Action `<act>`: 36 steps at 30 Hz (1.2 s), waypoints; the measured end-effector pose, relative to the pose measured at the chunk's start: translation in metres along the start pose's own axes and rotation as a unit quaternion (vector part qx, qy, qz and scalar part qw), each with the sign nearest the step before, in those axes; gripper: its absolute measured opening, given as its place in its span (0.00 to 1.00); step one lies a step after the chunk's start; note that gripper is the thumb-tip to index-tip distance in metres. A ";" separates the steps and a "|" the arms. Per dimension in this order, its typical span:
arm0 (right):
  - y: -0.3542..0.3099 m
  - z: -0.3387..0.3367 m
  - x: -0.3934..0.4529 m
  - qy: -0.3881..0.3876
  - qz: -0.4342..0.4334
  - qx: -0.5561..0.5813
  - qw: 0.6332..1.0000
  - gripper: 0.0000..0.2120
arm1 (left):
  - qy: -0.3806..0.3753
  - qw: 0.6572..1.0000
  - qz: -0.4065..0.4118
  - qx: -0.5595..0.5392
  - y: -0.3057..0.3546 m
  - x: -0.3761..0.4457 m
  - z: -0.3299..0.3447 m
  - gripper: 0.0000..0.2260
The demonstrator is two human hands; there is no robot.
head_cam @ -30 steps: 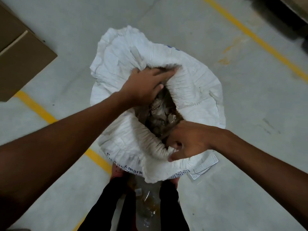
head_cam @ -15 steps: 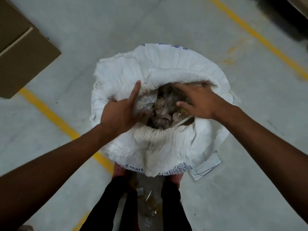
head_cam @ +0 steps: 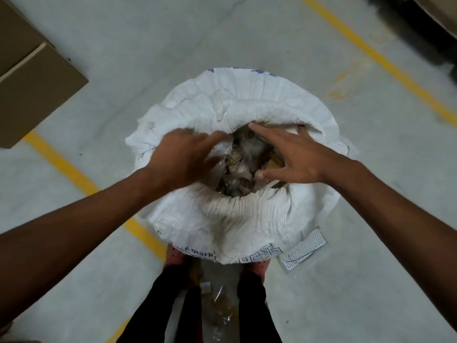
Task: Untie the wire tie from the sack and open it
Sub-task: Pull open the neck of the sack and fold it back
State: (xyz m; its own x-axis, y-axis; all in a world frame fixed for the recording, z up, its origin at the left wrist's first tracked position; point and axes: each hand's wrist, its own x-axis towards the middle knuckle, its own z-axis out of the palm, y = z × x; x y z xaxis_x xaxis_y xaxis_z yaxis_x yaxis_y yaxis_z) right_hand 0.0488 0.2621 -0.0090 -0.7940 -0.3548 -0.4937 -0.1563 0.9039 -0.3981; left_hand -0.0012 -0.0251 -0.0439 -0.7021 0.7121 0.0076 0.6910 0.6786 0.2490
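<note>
The white sack (head_cam: 230, 219) stands open-mouthed on the grey floor (head_cam: 123, 70) just ahead of the person's feet, both hands over its mouth: the right hand (head_cam: 294, 157) with fingers spread, holding nothing, the left hand (head_cam: 183, 159) motion-blurred, seemingly loose-fingered against clear plastic (head_cam: 221, 151) inside.
</note>
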 end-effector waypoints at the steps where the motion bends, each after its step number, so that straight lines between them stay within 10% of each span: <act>1: -0.005 0.005 0.001 0.019 -0.007 -0.004 1.000 0.44 | -0.020 0.998 0.015 -0.054 0.007 0.008 0.008 0.13; 7: -0.019 0.032 0.002 0.012 -0.021 0.001 1.000 0.20 | -0.066 0.965 -0.086 -0.239 0.002 0.047 0.033 0.28; 22: 0.013 -0.002 -0.056 0.022 0.030 -0.002 0.999 0.60 | -0.011 0.998 -0.047 -0.046 -0.040 0.067 -0.006 0.34; 36: 0.010 -0.003 -0.050 0.006 0.028 -0.039 0.999 0.64 | -0.008 0.999 -0.042 -0.018 -0.019 0.042 -0.008 0.23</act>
State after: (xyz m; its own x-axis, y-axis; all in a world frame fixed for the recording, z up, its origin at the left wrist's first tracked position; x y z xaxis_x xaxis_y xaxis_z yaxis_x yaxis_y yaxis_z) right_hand 0.0851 0.2898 0.0136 -0.8092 -0.3013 -0.5044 -0.1569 0.9382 -0.3086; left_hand -0.0452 -0.0094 -0.0408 -0.7542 0.6559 -0.0309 0.6227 0.7294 0.2831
